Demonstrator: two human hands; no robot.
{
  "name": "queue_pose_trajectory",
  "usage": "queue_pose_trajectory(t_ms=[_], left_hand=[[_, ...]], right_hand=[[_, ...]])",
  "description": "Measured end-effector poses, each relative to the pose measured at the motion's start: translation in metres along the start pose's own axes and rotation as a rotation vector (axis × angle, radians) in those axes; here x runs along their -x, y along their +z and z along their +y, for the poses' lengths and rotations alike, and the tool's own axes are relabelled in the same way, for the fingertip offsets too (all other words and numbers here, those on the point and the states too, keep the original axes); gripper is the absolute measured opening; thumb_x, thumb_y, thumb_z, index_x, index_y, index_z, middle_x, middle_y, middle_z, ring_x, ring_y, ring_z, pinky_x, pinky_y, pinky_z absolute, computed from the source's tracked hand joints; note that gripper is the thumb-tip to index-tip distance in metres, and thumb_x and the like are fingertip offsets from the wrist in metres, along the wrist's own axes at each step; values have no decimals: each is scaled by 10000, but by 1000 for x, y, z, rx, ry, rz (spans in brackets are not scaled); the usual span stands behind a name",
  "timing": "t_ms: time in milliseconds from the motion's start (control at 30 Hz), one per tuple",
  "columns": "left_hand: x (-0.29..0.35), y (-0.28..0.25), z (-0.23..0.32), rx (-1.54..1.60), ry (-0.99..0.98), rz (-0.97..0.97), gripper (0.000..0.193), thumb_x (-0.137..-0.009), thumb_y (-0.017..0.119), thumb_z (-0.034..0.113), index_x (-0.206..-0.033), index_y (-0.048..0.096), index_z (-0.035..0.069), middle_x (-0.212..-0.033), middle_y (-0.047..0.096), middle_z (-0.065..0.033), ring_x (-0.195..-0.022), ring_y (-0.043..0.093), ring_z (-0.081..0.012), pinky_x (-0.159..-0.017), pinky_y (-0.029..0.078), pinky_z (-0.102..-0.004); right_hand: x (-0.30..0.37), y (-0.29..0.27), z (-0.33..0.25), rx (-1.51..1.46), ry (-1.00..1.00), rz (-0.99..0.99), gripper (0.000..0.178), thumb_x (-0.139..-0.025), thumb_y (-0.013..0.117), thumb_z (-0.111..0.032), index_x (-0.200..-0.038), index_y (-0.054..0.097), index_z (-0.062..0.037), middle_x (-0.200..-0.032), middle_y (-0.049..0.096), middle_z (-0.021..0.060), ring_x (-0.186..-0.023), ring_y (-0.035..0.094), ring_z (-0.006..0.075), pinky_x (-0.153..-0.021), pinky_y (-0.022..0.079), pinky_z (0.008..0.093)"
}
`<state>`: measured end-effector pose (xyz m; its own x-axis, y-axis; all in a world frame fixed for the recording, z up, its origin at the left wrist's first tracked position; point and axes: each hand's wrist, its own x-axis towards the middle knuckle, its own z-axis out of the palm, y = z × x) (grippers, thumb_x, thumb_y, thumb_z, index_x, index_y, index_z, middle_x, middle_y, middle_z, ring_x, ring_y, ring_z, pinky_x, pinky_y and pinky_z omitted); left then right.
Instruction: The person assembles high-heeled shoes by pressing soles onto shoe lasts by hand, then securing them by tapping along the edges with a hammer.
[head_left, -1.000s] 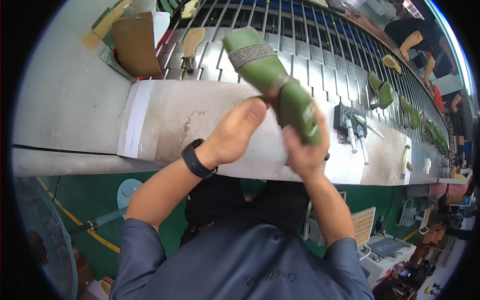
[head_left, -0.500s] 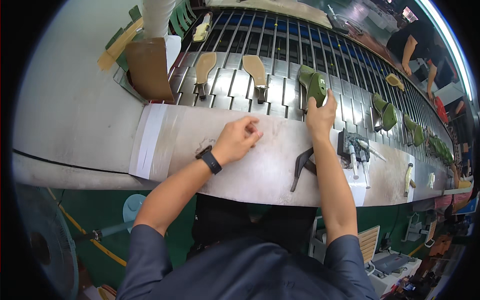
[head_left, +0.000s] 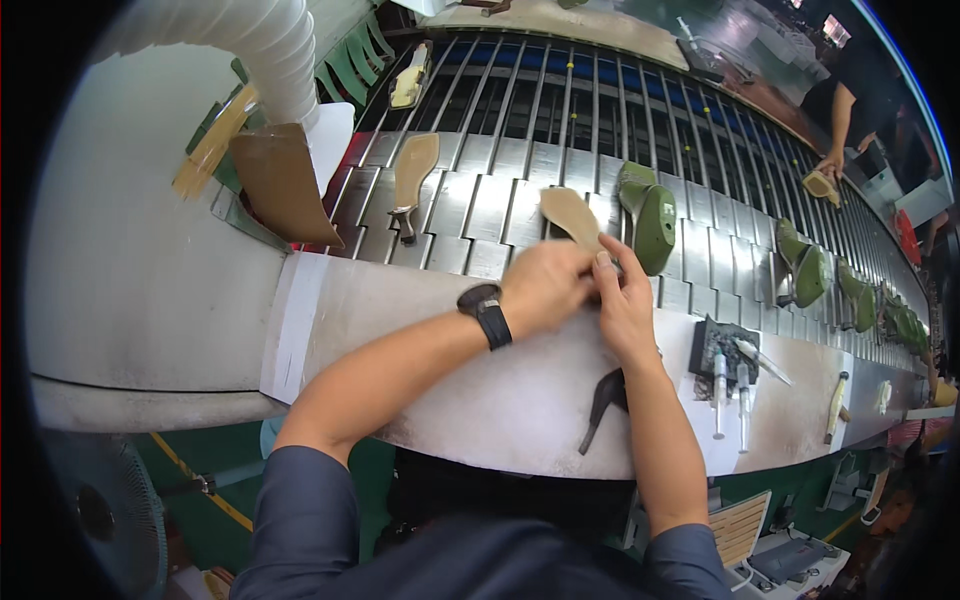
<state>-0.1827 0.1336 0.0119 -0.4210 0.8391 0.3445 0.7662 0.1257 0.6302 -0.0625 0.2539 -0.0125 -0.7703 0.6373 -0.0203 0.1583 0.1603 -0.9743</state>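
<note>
Over the conveyor's near edge, my two hands meet at the narrow heel end of a tan high-heel shoe sole (head_left: pixel 570 212). My left hand (head_left: pixel 545 288), with a black watch on its wrist, is closed around that end. The fingers of my right hand (head_left: pixel 628 298) close on it from the other side. The heel is hidden behind my fingers. Just right of the sole stands a green shoe last (head_left: pixel 654 225) on the slats. A second tan sole (head_left: pixel 414 172) with a dark heel lies farther left on the conveyor (head_left: pixel 485 215).
On the ledge (head_left: pixel 480 410) lie a black heel-shaped piece (head_left: pixel 602 405), a dark block with several white tubes (head_left: pixel 725 350) and a yellow-handled tool (head_left: pixel 836 408). More green lasts (head_left: pixel 800 265) stand to the right. A brown board (head_left: pixel 280 185) rises at left. A co-worker's hand (head_left: pixel 830 168) holds another sole.
The sole nearer the middle has left the slats and is in my hands. My right hand has come away from the green last, and my left hand has moved right and forward.
</note>
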Motion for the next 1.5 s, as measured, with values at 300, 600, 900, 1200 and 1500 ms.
queue_pose_trajectory(t_ms=[300,600,900,1200,1500], left_hand=[[-121,-89,-193,-245,-407,139,624,-875,812,285,-1378,614,-26,-1176,750,-215,-995,752,-319,-871,603,-385],[-200,-149,-401,-556,-1029,389,1239,-713,893,626,-1570,293,-38,-1550,416,-348,-1438,444,-488,-1211,381,-535],[-155,-154,-330,-758,-991,348,905,-776,855,402,-1457,423,-9,-1452,512,-323,-1340,560,-473,-1100,490,-557],[2,-153,-108,-345,-557,565,888,-748,871,332,-1445,491,-67,-1292,648,-308,-1227,622,-450,-1063,493,-465],[258,-113,52,-561,-380,218,1085,-638,983,243,-1544,425,33,-1442,508,-221,-1288,542,-436,-1072,483,-480]], right_hand=[[12,-2,-25,-222,107,-13,409,-1027,539,-50,-1424,520,47,-1291,582,141,-957,635,148,-880,563,313],[12,-5,-12,-77,118,-34,514,-976,658,-89,-1435,494,73,-1001,672,95,-870,627,145,-811,529,290],[11,-2,-15,-13,-66,-87,428,-984,630,-81,-1383,534,40,-937,679,133,-781,643,205,-725,513,338],[23,3,-21,-288,94,-43,412,-1002,666,-194,-1337,563,22,-1008,729,105,-828,641,147,-763,510,288],[177,44,11,-267,-216,78,479,-970,696,-62,-1394,511,61,-1301,644,201,-1202,630,233,-1027,496,338]])
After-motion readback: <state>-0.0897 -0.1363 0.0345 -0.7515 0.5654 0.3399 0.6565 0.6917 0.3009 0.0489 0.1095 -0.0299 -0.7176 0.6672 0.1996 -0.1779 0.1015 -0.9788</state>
